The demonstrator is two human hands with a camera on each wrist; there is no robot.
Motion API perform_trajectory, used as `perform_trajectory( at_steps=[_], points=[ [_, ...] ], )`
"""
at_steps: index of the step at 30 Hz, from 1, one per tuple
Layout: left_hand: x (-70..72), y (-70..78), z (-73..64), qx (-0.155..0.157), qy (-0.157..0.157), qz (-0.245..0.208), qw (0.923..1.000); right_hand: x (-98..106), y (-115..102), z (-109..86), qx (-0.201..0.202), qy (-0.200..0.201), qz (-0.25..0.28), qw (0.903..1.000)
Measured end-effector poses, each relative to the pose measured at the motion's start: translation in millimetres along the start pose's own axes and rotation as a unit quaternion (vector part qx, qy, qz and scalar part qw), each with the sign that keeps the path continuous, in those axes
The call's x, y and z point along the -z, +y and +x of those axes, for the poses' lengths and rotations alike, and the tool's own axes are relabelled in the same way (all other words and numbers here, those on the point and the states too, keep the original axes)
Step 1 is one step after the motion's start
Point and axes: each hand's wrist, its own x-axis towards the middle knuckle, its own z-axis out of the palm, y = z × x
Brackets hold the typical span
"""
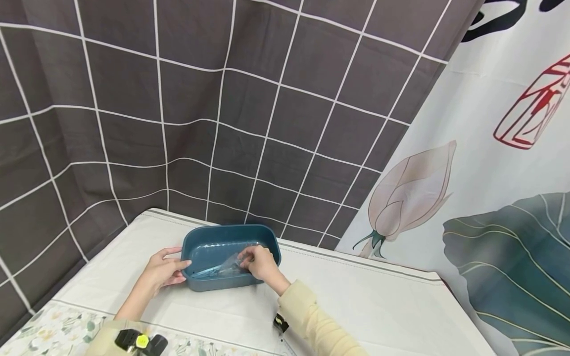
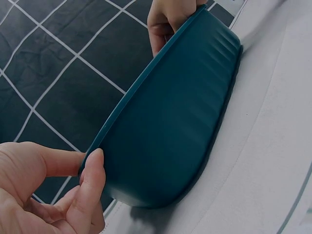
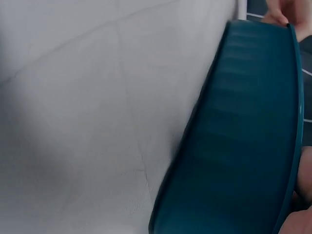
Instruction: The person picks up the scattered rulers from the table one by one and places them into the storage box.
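A dark teal plastic basin point(image 1: 222, 283), oblong with rounded corners, stands on the white cloth near the back of the table. At its left end my left hand point(image 1: 162, 269) pinches the rim, thumb on one side and fingers on the other; the left wrist view shows this grip on the basin wall point(image 2: 161, 117) closely. My right hand point(image 1: 263, 264) reaches over the front rim into the basin, its fingertips pinching a crinkled clear plastic bag point(image 1: 229, 267). In the right wrist view, the basin's outer wall point(image 3: 234, 136) hides most of that hand and the bag.
The white tablecloth point(image 1: 378, 296) has a floral strip point(image 1: 49, 321) along the front left. A dark gridded curtain point(image 1: 187, 94) hangs right behind the basin, and a printed white curtain point(image 1: 427, 198) hangs at the right. A small black device point(image 1: 280, 323) is beside the right sleeve.
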Motion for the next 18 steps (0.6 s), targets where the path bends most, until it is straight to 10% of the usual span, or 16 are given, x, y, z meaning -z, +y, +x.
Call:
perform_trajectory(
  at_steps=[18],
  points=[
    [-0.3,0.5,-1.6,0.001,0.002,-0.001,1.0000,-3.8,0.5,-3.6,0.008,0.034,-0.013,0.9993]
  ],
)
